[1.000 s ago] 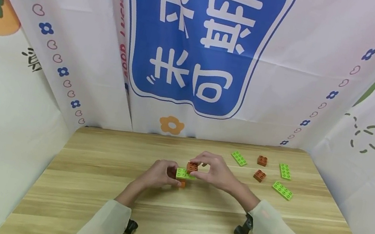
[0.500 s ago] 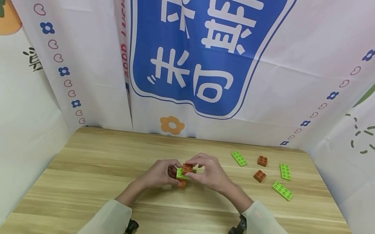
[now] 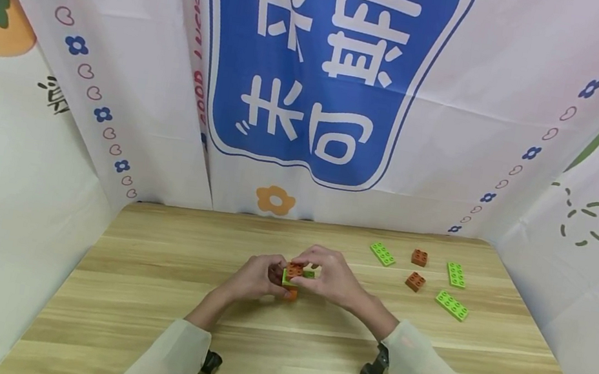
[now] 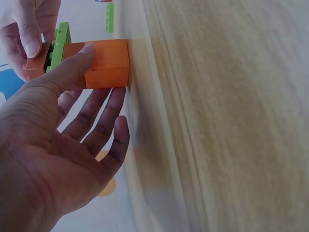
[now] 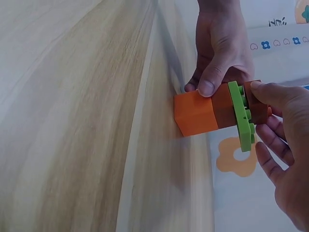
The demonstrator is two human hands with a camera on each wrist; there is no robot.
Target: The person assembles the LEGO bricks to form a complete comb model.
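Note:
An orange block [image 5: 195,113] stands on the table with a brown brick [image 5: 223,107] on it. A light green studded plate [image 5: 241,116] lies across the top of that brick. My left hand [image 3: 255,278] grips this stack low down, thumb on the near side and fingers behind. With thumb and fingers, my right hand [image 3: 333,277] pinches a second brown brick [image 3: 295,270] over the left part of the plate. Green studs show between this brick and the plate in both wrist views, so a narrow gap appears there.
On the wooden table [image 3: 271,366], to the right, lie two brown bricks [image 3: 419,258] and several green plates [image 3: 451,304]. Printed white cloth [image 3: 426,168] hangs behind the table and at both sides.
My right hand has shifted left with the brown brick, from the plate's right part to its left part. My left hand keeps its grip on the stack.

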